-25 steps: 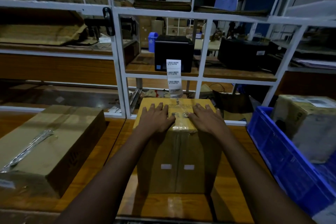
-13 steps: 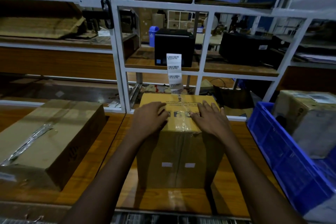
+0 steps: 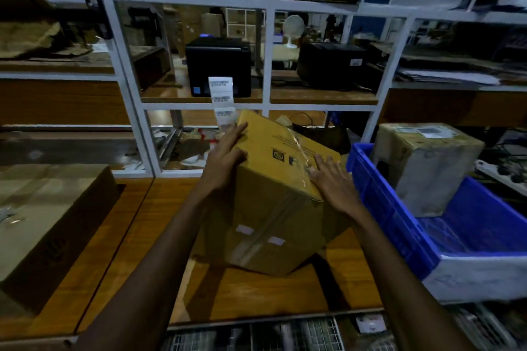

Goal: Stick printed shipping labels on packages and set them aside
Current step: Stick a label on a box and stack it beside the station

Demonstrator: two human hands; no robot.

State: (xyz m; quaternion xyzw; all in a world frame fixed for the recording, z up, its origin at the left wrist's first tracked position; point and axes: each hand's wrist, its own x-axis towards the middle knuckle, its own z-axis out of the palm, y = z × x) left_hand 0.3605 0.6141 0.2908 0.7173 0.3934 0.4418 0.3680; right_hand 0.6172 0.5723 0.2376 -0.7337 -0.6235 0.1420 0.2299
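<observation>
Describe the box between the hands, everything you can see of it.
The box is brown cardboard, sealed with clear tape along the top seam and down the front. The top carries black printed marks; the front has two small white stickers. It is tilted and turned, apparently resting on a lower edge on the wooden table. The left hand lies flat against its upper left side, the right hand flat on the top's near right corner.

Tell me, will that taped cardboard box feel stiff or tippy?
Probably stiff: the box shows crisp edges while tilted between the left hand and right hand. Likely tippy, being tall. Its glossy tape may feel slippery.
</observation>
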